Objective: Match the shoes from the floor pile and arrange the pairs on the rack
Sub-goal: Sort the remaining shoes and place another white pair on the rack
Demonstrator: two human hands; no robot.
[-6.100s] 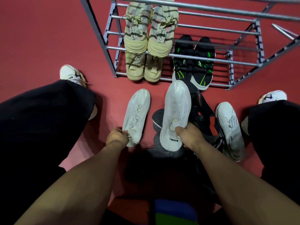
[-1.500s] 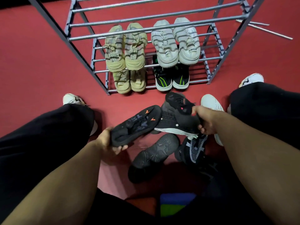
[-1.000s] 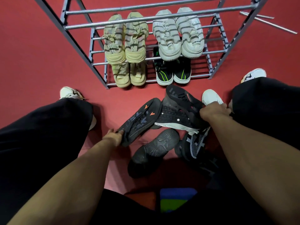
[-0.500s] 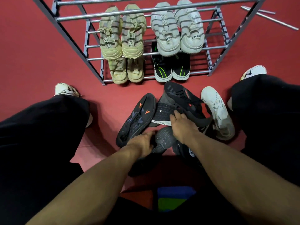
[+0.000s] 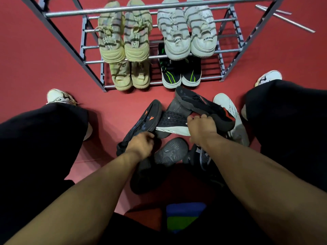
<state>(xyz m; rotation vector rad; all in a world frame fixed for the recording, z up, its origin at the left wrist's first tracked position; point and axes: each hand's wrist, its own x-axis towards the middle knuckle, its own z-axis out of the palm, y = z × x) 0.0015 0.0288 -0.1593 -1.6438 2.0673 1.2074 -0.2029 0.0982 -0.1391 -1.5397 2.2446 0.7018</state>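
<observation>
On the floor pile, my left hand [image 5: 141, 144] grips 1 black shoe [image 5: 141, 126], my right [image 5: 201, 128] its likely mate [image 5: 198, 105]; next, I lift both to the rack [image 5: 228, 50].

One head-worn camera looks steeply down, close above the floor pile [image 5: 177, 124].

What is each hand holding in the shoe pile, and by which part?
The left hand grips the black shoe with orange sole marks at one end. The right hand grips the black shoe with red trim along its side edge.
</observation>
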